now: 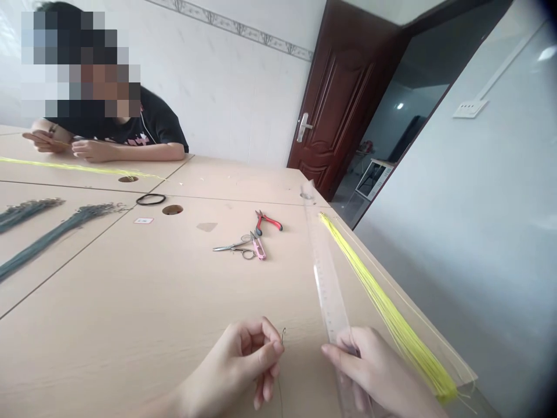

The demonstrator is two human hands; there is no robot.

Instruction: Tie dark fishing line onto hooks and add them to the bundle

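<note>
My left hand rests low on the wooden table, its thumb and forefinger pinched on a thin wire with a small hook at its top end. My right hand lies to the right, fingers curled and pressing on the near end of a long clear plastic ruler. A bundle of yellow strands lies along the table's right edge, just right of the ruler.
Small scissors, a pink thread snipper and red-handled pliers lie mid-table. Grey-green wire bundles lie at left, a black band beside cable holes. Another person works at the far left. A brown door stands open behind.
</note>
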